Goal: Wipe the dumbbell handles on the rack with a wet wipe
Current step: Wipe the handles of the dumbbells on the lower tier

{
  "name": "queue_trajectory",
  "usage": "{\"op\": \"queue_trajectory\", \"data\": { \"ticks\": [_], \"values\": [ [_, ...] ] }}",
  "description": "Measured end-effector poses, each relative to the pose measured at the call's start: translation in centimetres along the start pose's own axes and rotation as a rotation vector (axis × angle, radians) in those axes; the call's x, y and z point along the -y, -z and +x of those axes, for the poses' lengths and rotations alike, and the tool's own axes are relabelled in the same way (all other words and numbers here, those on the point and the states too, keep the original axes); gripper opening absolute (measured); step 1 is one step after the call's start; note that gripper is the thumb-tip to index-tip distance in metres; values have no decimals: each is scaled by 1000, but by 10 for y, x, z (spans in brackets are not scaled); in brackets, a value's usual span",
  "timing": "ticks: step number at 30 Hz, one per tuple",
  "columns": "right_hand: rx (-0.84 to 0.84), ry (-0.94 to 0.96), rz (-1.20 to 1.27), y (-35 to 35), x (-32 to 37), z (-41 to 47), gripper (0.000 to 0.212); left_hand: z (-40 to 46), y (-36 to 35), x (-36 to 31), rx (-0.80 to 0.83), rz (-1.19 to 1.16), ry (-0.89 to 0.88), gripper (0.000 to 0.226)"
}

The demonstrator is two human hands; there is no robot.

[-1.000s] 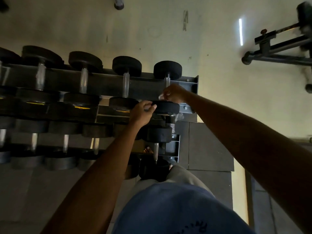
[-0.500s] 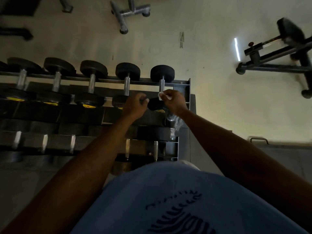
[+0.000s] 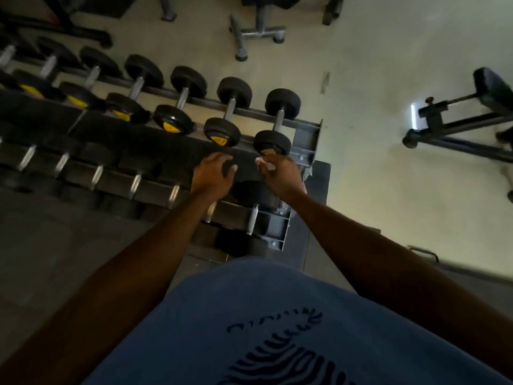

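Head view, looking down past a blue shirt (image 3: 249, 315) at a dark, tiered rack (image 3: 308, 140) of dumbbells running from far left to the right end. Both bare arms reach forward. Right hand (image 3: 280, 173) pinches a small white wet wipe (image 3: 265, 163) in curled fingers, just near the yellow-labelled end of the last dumbbell (image 3: 273, 143) on the top row. Left hand (image 3: 212, 173) hovers beside it with fingers loosely curled, grasping nothing, over the dark shelf. That dumbbell's bare metal handle (image 3: 279, 120) lies just beyond the wipe, untouched.

Judging by looks, the wipe is light, soft and damp, best wrapped round a handle. Each handle seems stiff and thin, the only narrow place to take hold; the black ends look heavy, so the weights should stay put while rubbed.
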State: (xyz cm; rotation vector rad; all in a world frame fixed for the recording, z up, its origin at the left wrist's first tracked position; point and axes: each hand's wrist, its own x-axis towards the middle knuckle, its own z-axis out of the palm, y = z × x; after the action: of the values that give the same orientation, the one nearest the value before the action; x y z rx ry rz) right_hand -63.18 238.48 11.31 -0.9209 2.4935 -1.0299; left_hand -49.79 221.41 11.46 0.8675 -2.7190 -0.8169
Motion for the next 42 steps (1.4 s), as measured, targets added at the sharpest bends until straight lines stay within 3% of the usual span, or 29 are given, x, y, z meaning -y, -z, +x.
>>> {"op": "queue_trajectory", "data": {
  "ticks": [8,13,18,21,27,34,42],
  "values": [
    [64,102,-56,-62,38,-95,33,-162,27,60,-109,-40,224,32],
    [231,192,1,-123,91,-141,31,-241,55,128,-221,-46,423,51],
    [289,294,-31,-206,161,-171,38,-307,97,203,-269,56,456,42],
    [331,360,-33,-263,215,-189,33,-349,130,258,-298,92,514,50],
    [399,381,21,-389,326,-226,34,-428,208,366,-316,51,714,50],
    [468,356,66,-501,440,-227,31,-462,298,492,-349,18,816,48],
    [536,395,107,-634,568,-148,28,-408,397,647,-392,21,839,43]
  ]
}}
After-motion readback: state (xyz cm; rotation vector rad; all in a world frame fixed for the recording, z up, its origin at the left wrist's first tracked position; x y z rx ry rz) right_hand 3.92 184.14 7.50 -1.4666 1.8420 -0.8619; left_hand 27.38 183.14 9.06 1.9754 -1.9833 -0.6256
